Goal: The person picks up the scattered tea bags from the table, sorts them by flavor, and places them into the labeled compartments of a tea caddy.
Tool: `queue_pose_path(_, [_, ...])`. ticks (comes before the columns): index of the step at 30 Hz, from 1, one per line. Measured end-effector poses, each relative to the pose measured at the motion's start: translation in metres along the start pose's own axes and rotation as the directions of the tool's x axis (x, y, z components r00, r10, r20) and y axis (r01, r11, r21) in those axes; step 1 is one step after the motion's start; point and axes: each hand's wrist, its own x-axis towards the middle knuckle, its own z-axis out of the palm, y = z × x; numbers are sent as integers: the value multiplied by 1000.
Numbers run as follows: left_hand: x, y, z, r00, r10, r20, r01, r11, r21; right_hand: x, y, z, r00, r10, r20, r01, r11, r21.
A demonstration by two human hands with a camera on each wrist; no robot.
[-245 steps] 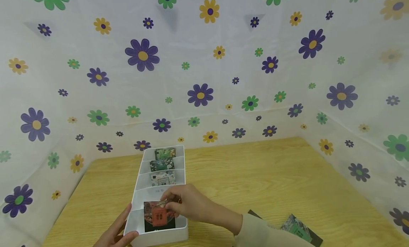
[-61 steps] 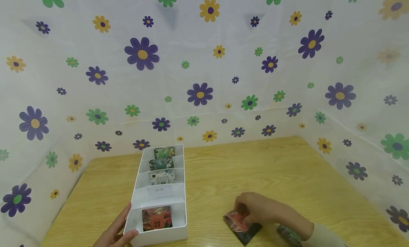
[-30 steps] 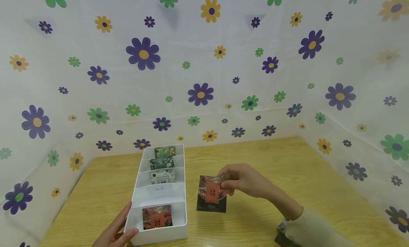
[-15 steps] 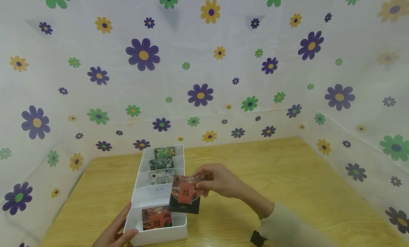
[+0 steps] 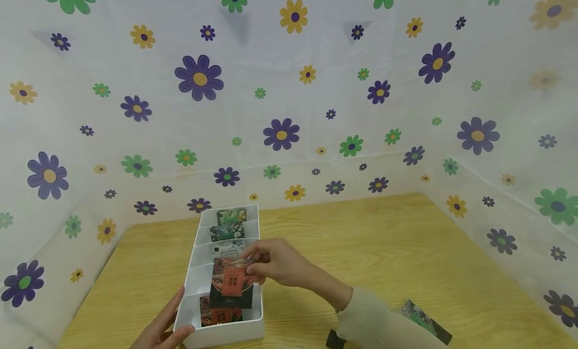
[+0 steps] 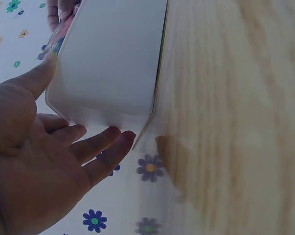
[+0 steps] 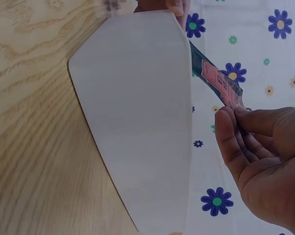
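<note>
My right hand (image 5: 280,264) pinches a red and black tea sachet (image 5: 232,284) by its upper right corner. The sachet hangs over the front part of a white divided box (image 5: 230,334), partly covering another red tea sachet (image 5: 209,316) in the front compartment. In the right wrist view, the pinched sachet (image 7: 218,81) slants at the box's rim, between thumb and fingertips. My left hand (image 5: 162,326) holds the box's near left corner, thumb on the front rim and fingers along the left side. The left wrist view shows these fingers (image 6: 105,149) against the white wall.
Farther back in the box stand a pale sachet (image 5: 223,248), a dark floral sachet (image 5: 227,231) and a green sachet (image 5: 232,216). On the table (image 5: 352,238), a green and black sachet (image 5: 420,319) lies at the right, and a black corner (image 5: 335,339) shows beside the sleeve.
My right hand has picked a red sachet off the table on the right and carried it left to over the box. Earlier it was at another red sachet in the front compartment. My left hand stayed put.
</note>
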Motion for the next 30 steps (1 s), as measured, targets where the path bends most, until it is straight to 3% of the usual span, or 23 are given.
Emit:
queue_pose_path(5, [1,2,1,999,-33,-5,33,999,-15,3,2,14,1000,-12,17,13,999,-39])
queue_pose_path(11, [1,3,0,999,-54,4,54,999,0,0,1,28,998,-60,23,62,984,-165])
queue_pose_path(17, [3,5,-2,996,-88,7,88,996,16,-5,-1,38,994,-102,42,110,943,-315])
queue_pose_path(25, [2,4,-3,998,-66,22,66,998,15,-10,1,49,986,-156,55,165,903,-397])
queue_pose_path(30, [2,5,-3,998,-59,33,59,998,5,-11,3,52,982,-182,59,187,855,-484])
